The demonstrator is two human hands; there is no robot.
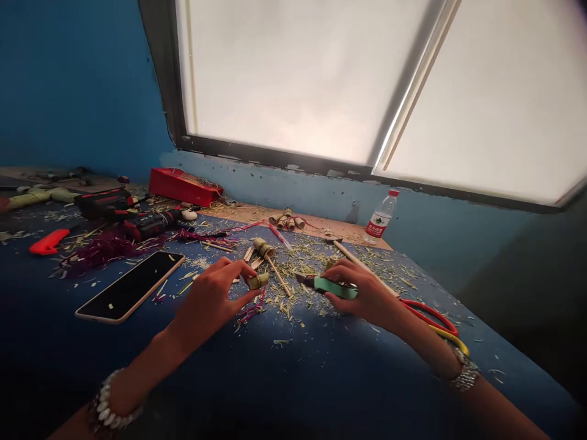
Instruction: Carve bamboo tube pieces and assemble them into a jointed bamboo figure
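Between the thumb and fingers of my left hand (223, 286) is a short, pale green bamboo piece (258, 281). A purple-red cord hangs just below it. My right hand (362, 287) grips a mint-green utility knife (335, 288), its dark blade pointing left toward the bamboo piece without touching it. A small bamboo section (331, 261) shows partly behind my right fingers. Between and beyond the hands lies a bamboo cylinder (263, 247) with a thin wooden stick (278, 275) reaching toward me. Green and yellow shavings cover the cloth around them.
A phone (131, 287) lies at left, near a cordless drill (151, 225), purple strands (105, 252) and a red-handled tool (49, 241). Behind are a red box (183, 186), corded bamboo pieces (288, 220) and a water bottle (381, 217). Red-and-yellow-handled scissors (433, 321) lie under my right forearm.
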